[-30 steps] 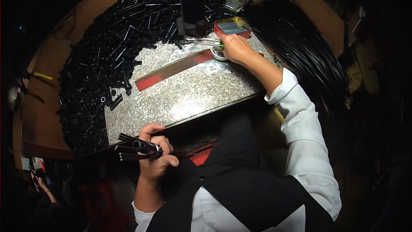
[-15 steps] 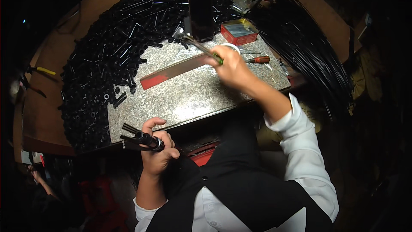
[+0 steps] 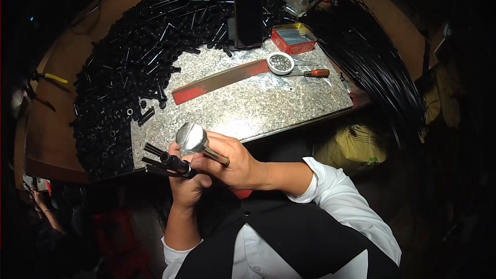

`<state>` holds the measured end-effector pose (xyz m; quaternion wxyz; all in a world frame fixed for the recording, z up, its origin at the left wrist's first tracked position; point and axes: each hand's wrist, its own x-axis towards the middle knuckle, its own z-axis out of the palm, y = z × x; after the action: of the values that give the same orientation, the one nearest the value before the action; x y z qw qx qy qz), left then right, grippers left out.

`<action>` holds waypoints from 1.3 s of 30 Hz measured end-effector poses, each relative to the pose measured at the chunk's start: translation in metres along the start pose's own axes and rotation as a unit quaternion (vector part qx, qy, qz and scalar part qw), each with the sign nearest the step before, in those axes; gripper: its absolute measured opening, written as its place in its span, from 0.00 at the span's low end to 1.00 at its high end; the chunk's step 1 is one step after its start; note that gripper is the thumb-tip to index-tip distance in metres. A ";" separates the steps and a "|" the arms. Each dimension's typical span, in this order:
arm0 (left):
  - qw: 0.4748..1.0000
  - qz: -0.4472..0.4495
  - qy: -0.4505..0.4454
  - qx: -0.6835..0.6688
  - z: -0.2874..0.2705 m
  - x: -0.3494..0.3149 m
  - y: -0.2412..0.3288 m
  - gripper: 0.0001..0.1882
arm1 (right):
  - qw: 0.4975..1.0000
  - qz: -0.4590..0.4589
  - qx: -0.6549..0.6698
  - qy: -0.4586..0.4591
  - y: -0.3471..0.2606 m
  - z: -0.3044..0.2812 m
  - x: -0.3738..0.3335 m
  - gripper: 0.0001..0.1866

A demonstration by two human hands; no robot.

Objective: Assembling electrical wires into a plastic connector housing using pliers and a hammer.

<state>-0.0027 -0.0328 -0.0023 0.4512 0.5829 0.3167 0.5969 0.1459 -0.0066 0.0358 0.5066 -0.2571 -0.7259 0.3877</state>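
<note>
Left hand (image 3: 188,191) closed round a black tube (image 3: 176,164), thin black rods (image 3: 153,161) alongside it, ends sticking out to the left. Tube sits just off the front edge of the speckled board (image 3: 268,106), near its front left corner. Long axis slants: one end up-left, other end down-right into the left fingers.

Right hand (image 3: 232,163) fisted on a hammer (image 3: 192,137), handle gripped, metal head poking out up-left past the knuckles. Key relation: head is up and right of the tube, on its board-edge side; handle runs roughly parallel to the tube in this view. Head looks nearer the camera than the tube; no contact between them visible, exact gap can't be told. Left hand has the tube itself; right hand is right beside it, fingers overlapping the tube's lower right end in view.

Board, far right part: white bowl (image 3: 280,63) of small metal bits, screwdriver (image 3: 319,73) just beside it, red tin (image 3: 293,41) behind. Metal strip (image 3: 222,80) slants across the board's middle, right end at the bowl.
</note>
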 end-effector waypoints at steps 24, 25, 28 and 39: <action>0.984 -0.100 0.059 -0.135 0.011 0.004 0.010 0.54 | 0.996 0.062 0.055 0.013 0.002 0.007 -0.005 0.09; 0.985 -0.098 0.056 -0.130 0.010 0.003 0.011 0.54 | 0.997 0.062 0.053 0.011 0.001 0.008 -0.005 0.09; 0.984 -0.094 0.058 -0.136 0.010 0.002 0.015 0.54 | 0.992 0.091 0.083 -0.001 0.000 0.009 -0.004 0.08; 0.980 -0.097 0.026 -0.174 0.008 -0.003 0.010 0.53 | 0.999 -0.015 0.027 0.024 0.003 0.002 0.005 0.03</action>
<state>0.0034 -0.0404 0.0062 0.5927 0.4462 0.2749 0.6116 0.1418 -0.0014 0.0353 0.5366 -0.2420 -0.7062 0.3934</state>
